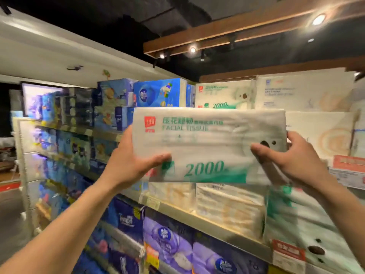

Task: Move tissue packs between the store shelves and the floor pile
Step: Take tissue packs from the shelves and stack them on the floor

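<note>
Head view: left hand [129,165] and right hand [292,161] grip a white tissue pack [209,143] by its ends before the shelves [197,212].

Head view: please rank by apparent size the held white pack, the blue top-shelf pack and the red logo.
1. held white pack (nearest camera, which enlarges it)
2. blue top-shelf pack
3. red logo
</note>
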`<state>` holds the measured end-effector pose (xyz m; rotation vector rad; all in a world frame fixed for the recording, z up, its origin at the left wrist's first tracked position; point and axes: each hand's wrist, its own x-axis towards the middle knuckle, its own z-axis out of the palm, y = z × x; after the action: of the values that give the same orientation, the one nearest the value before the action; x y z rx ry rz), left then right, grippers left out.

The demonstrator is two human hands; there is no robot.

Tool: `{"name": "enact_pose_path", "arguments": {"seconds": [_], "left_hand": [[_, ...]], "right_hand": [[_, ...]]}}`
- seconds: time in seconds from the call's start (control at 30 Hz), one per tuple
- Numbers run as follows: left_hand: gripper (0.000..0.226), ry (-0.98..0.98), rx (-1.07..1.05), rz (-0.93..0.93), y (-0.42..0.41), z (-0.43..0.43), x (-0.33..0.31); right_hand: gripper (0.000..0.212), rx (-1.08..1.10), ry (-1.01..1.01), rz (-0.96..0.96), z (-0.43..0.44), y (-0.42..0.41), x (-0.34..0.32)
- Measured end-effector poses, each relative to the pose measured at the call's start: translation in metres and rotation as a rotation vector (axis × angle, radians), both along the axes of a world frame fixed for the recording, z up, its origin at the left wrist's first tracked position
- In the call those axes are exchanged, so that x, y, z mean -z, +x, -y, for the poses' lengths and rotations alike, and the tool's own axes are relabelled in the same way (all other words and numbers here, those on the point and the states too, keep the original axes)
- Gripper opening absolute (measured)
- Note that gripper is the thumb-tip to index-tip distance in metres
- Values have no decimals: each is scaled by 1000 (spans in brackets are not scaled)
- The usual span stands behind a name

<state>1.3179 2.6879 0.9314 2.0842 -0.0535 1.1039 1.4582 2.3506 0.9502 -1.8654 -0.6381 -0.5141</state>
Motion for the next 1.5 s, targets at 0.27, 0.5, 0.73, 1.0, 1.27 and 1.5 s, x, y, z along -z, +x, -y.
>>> {"name": "enact_pose_path", "arguments": {"seconds": [0.27, 0.5, 0.73, 1.0, 1.27, 1.5], "left_hand": [[87, 111, 93, 113, 115, -70, -87], [80, 86, -32, 146, 228, -77, -131], [42, -38, -6, 15, 333, -75, -176], [56, 69, -43, 26, 404, -90, -193], [138, 172, -164, -115, 452, -72, -176], [115, 477, -303, -147, 460, -55, -160]], "right_hand": [[93, 109, 89, 48, -52, 67, -75], [81, 205, 61, 135, -71, 157, -133], [122, 346, -24, 184, -81, 248, -187], [113, 394, -120, 148, -103, 317, -201], [74, 547, -266, 136, -106, 359, -186], [88, 667, -393, 119, -125, 370, -185]]}}
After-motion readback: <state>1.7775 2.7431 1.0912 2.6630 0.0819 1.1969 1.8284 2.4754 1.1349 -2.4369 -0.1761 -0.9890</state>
